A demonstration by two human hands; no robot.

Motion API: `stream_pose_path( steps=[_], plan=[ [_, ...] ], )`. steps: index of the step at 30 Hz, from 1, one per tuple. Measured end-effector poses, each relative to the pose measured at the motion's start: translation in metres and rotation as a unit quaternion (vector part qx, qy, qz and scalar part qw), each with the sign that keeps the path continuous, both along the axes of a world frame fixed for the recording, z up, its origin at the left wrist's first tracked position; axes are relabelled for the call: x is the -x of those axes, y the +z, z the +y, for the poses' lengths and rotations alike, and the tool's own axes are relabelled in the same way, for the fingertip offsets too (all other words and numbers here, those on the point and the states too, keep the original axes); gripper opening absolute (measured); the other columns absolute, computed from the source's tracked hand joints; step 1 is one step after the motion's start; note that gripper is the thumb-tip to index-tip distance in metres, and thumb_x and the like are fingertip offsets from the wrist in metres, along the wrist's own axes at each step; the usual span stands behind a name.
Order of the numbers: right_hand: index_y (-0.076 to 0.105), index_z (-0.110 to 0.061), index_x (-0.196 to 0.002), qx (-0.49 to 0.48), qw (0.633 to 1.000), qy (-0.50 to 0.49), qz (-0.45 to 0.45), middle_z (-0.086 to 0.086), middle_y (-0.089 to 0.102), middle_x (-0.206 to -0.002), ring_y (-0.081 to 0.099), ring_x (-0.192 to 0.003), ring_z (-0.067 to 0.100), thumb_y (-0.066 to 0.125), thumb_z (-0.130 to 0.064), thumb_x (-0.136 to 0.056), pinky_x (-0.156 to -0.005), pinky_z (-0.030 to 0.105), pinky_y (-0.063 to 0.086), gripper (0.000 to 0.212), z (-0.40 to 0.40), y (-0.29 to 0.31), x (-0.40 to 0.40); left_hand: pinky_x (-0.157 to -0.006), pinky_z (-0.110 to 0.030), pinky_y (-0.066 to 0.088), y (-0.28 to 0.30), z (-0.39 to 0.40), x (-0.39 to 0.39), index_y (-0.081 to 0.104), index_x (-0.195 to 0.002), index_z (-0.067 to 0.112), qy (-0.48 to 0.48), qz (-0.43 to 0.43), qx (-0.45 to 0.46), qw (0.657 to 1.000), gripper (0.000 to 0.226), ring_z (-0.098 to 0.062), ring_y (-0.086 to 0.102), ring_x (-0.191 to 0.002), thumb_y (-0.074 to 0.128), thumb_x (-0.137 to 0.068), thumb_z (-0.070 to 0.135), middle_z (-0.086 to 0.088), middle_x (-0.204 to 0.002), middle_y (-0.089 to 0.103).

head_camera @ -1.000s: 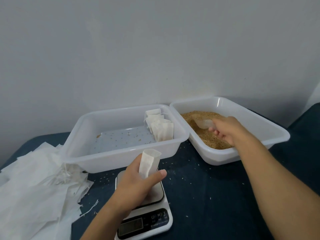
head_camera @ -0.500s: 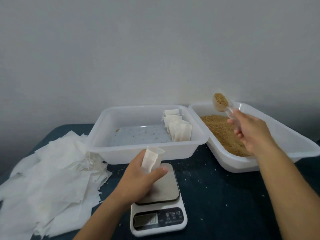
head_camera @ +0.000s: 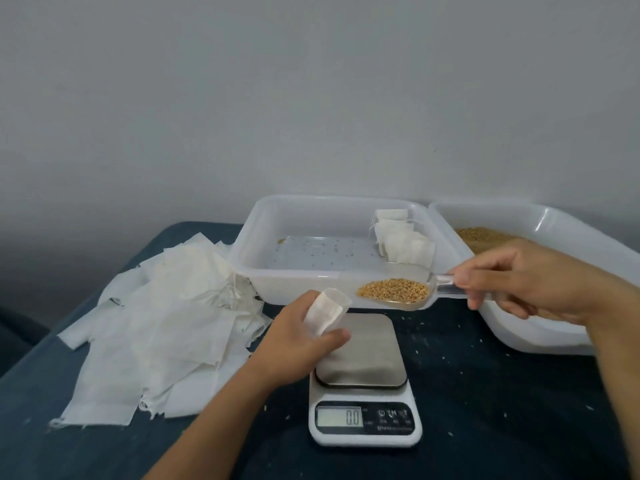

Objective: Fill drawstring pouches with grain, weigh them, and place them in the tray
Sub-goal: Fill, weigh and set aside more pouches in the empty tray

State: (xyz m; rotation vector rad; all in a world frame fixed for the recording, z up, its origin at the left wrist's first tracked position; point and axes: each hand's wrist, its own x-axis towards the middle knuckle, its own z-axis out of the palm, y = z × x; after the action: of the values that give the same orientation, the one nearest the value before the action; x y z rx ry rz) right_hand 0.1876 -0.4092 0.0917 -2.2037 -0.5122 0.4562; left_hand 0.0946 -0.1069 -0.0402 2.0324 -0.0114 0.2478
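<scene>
Your left hand (head_camera: 301,336) is wrapped around an empty white pouch (head_camera: 327,310), thumb across the front, holding it upright with its mouth open just above the near-left edge of the scale (head_camera: 362,382). Your right hand (head_camera: 519,282) is pinching the handle of a clear scoop (head_camera: 398,292) that's loaded with golden grain (head_camera: 393,290); the scoop sits roughly level with its tip right beside the pouch mouth, at about 3 o'clock from it, though I can't tell if they actually touch. The scale's steel platter has nothing on it and the display reads 0.0. At 12 o'clock from the scale there's the white tray (head_camera: 263,271), with a little row of filled pouches (head_camera: 403,242) leaning together in its back right corner and a few stray grains across its floor. Over at 2 o'clock is the grain tub (head_camera: 554,223), partly hidden behind your right wrist, brown grain showing inside. At 9 o'clock from the scale you've got a messy heap of flat empty pouches (head_camera: 162,327) spread on the dark blue table (head_camera: 485,410), and loose grains are scattered on the tabletop around the scale.
</scene>
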Motion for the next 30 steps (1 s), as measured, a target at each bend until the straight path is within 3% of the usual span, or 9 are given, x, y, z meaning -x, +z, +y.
stream_pose_path(
  steps=[6,15,20,30],
  plan=[
    [0.083,-0.035,-0.099,0.041,0.998,0.036,-0.019,0.006,0.077,-0.085,0.044,-0.043,0.012,0.075,-0.061,-0.069,-0.042,0.021,0.038,0.04,0.012,0.016,0.01,-0.064,-0.014,0.044,-0.002,0.003,-0.002,0.061,-0.098,0.029,-0.002,-0.003,-0.009,1.0,0.029,-0.005,0.058,-0.072,0.075,-0.078,0.043,0.005,-0.088,0.065],
    [0.082,-0.039,-0.094,0.129,0.99,0.06,-0.021,0.0,0.078,-0.084,0.046,-0.043,0.011,0.071,-0.068,-0.063,-0.048,0.021,0.042,0.044,0.029,0.039,0.018,-0.064,-0.01,0.043,-0.004,-0.001,0.001,0.055,-0.093,0.038,-0.002,-0.017,-0.055,0.998,0.025,-0.001,0.061,-0.08,0.076,-0.08,0.039,0.022,-0.091,0.065],
    [0.081,-0.04,-0.095,0.149,0.986,0.069,-0.032,-0.002,0.078,-0.083,0.048,-0.044,0.012,0.071,-0.069,-0.06,-0.048,0.021,0.042,0.046,0.036,0.049,0.019,-0.066,-0.016,0.049,-0.005,-0.003,0.001,0.057,-0.098,0.033,-0.003,-0.021,-0.061,0.998,0.026,-0.004,0.061,-0.083,0.076,-0.082,0.039,0.011,-0.092,0.067],
    [0.08,-0.044,-0.093,0.181,0.979,0.073,-0.062,-0.006,0.078,-0.082,0.048,-0.043,0.012,0.074,-0.054,-0.078,-0.048,0.02,0.042,0.019,0.041,0.062,0.02,-0.066,-0.022,0.052,-0.004,-0.006,0.002,0.059,-0.097,0.03,-0.015,-0.016,-0.017,1.0,0.026,-0.009,0.065,-0.081,0.075,-0.079,0.041,0.009,-0.092,0.068]
  ],
)
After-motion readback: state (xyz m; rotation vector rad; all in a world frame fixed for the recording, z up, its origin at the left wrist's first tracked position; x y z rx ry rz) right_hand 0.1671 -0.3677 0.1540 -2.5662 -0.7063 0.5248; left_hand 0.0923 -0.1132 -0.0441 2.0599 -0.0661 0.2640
